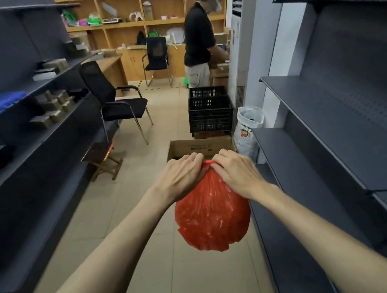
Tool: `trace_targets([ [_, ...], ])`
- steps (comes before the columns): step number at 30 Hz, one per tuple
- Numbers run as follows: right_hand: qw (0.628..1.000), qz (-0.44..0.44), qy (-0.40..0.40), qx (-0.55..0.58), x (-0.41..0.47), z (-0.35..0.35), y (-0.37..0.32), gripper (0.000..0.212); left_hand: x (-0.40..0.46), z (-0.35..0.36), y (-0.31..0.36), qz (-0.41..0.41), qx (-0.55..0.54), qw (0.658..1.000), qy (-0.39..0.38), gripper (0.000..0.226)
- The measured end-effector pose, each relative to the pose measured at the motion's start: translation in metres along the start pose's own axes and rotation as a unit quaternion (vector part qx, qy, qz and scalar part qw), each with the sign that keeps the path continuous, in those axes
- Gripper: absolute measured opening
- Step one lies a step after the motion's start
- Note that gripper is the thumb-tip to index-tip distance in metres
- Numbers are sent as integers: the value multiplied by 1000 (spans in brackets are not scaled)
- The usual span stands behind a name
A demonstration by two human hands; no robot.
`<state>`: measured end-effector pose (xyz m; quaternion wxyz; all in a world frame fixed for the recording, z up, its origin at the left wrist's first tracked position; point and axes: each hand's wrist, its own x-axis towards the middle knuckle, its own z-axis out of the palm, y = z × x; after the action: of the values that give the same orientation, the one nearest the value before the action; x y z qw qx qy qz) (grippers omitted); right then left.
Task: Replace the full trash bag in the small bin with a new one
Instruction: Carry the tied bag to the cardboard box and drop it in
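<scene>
Red trash bag hangs in mid-air over the tiled floor, in the aisle between two runs of dark shelves, held up at its gathered neck. Left hand and right hand meet at the top, fingers of both curled and pinching the bunched plastic. Bag is thin, soft film, rounded and bulging below; looks full but probably light to moderate in weight, and likely to tear if pulled by a single fold. Best hold is the twisted neck, where the layers are gathered. Film looks slick, so a tight pinch is wise. Contents cannot be made out through the plastic. Fingertips are hidden behind the neck, so whether a knot is tied is unclear. The small bin itself is not identifiable; a cardboard box stands just beyond the hands, its inside mostly hidden.
</scene>
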<state>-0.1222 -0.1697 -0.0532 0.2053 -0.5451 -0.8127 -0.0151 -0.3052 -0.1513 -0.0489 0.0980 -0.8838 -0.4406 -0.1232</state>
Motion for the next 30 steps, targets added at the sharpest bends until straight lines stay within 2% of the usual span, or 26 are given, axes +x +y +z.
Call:
trace_targets([
  [5, 999, 23, -21, 39, 88, 24, 39, 26, 75, 29, -58, -7, -9, 1000, -3, 36],
  [15, 999, 11, -25, 28, 254, 99, 163, 28, 241, 113, -150, -15, -21, 999, -42, 29],
  [30, 992, -6, -84, 89, 504, 192, 320, 29, 475, 236, -291, -112, -56, 988, -95, 27],
])
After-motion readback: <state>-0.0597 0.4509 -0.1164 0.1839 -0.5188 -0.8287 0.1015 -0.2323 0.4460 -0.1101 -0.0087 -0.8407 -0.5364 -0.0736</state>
